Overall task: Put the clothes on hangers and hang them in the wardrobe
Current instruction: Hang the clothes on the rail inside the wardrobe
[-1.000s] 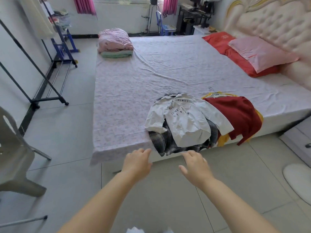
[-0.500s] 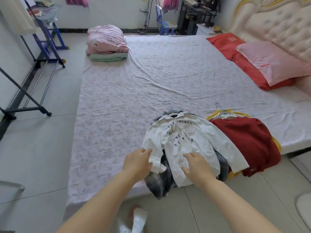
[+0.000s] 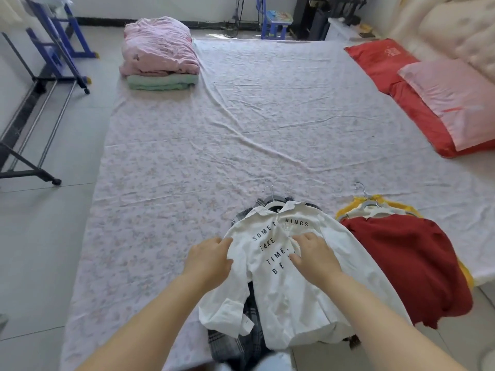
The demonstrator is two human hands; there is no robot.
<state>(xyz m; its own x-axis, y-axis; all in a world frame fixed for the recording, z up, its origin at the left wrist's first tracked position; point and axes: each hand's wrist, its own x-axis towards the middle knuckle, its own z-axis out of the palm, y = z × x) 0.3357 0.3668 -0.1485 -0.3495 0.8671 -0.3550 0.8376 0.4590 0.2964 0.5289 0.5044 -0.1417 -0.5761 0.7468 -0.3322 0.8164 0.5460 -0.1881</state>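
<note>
The right hand (image 3: 314,254) is laid on the chest of the white shirt (image 3: 281,295), its fingers slightly spread and lightly bent over the printed lettering, with nothing gripped. The left hand (image 3: 210,259) is set against the shirt's left shoulder edge, fingers curved toward the cloth; whether the fabric is pinched cannot be told.

The white shirt is spread front-up at the near edge of the bed (image 3: 214,129), its hem hanging past the edge, with a white hanger (image 3: 271,200) seen at the collar. A dark plaid garment (image 3: 233,344) is partly covered beneath it. Just to the right, a dark red sweater (image 3: 401,263) is laid over a yellow garment (image 3: 380,200), hanger hooks showing at the far end.

At the far left of the bed a folded pink quilt (image 3: 158,46) is stacked on a green blanket (image 3: 160,83). At the far right a pink pillow (image 3: 450,97) is placed on a red one (image 3: 380,60). A metal clothes rack (image 3: 40,84) is seen on the floor to the left.
</note>
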